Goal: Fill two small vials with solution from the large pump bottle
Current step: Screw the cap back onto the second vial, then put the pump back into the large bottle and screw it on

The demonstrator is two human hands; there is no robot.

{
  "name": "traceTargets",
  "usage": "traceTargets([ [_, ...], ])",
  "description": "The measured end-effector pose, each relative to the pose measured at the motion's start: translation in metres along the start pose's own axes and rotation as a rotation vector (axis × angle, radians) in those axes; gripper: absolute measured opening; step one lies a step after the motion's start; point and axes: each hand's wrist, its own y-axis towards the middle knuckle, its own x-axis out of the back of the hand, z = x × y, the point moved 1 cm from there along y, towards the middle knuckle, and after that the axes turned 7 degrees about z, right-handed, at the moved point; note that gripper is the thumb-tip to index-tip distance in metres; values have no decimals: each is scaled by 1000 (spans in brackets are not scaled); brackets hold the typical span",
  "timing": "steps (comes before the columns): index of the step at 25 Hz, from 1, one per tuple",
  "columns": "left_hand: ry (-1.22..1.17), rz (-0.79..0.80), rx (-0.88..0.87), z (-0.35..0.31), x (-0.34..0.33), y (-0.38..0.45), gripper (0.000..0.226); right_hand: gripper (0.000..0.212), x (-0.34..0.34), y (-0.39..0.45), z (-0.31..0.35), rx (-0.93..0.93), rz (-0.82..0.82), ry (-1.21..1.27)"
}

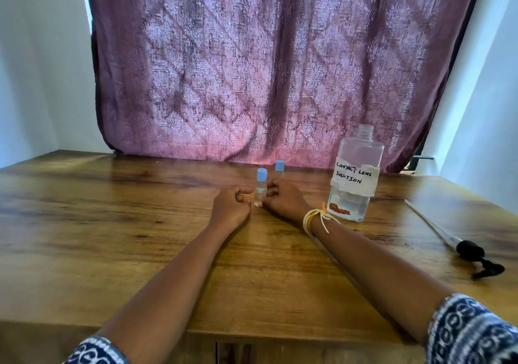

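Two small clear vials with blue caps stand upright near the middle of the wooden table [140, 223]. The nearer vial [261, 185] sits between my two hands; my left hand [231, 205] and my right hand [283, 199] both hold its lower body with curled fingers. The second vial [279, 167] stands just behind, partly hidden by my right hand. To the right stands the large clear bottle [354, 173], uncapped, labelled "contact lens solution", with a little liquid at its bottom. Its black pump head with a long white tube [459, 244] lies flat on the table at the far right.
A purple patterned curtain [266, 64] hangs behind the table's far edge. White walls close in on both sides. The table's front edge runs below my forearms.
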Motion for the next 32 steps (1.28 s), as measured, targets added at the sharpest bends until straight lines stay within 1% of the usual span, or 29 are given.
traceTargets([
  [6, -23, 36, 8, 4, -1, 7, 29, 10, -16, 31, 7, -31, -80, -52],
  [7, -13, 44, 5, 5, -1, 8, 28, 11, -17, 34, 6, -37, -87, -62],
  [9, 9, 48, -13, 5, -2, 7, 29, 21, -17, 33, 4, -66, -73, -45],
  [12, 90, 40, -77, 0, -3, 0, 22, 23, -13, 13, 4, -94, -47, 4],
  [14, 130, 68, -132, -3, -5, -7, 20, 35, -6, -6, 0, -121, -39, 5],
  [15, 145, 94, -168, -5, -7, -11, 20, 37, -1, -17, -3, -126, -41, -10],
  [16, 155, 128, -203, -7, -9, -15, 20, 33, 7, -29, -7, -136, -46, -28],
  [18, 183, 215, -265, -11, -16, -23, 15, 14, 26, -49, -19, -202, -79, -37],
  [19, 199, 260, -288, -12, -19, -26, 12, 11, 38, -59, -24, -243, -114, -20],
  [21, 211, 339, -308, -14, -24, -31, 12, 20, 63, -79, -38, -298, -231, 9],
  [22, 210, 361, -310, -14, -25, -32, 13, 17, 75, -86, -46, -310, -290, 36],
  [25, 212, 363, -308, -16, -24, -33, 15, 20, 104, -102, -61, -297, -436, 198],
  [26, 212, 361, -305, -16, -23, -33, 15, 20, 108, -103, -65, -307, -473, 190],
  [27, 213, 361, -302, -16, -23, -33, 16, 20, 111, -102, -67, -318, -480, 177],
  [28, 217, 363, -297, -16, -22, -33, 16, 26, 111, -100, -70, -310, -460, 198],
  [30, 219, 364, -288, -15, -22, -34, 16, 38, 109, -96, -69, -234, -392, 263],
  [32, 223, 367, -283, -16, -22, -35, 15, 44, 107, -93, -71, -177, -380, 271],
])
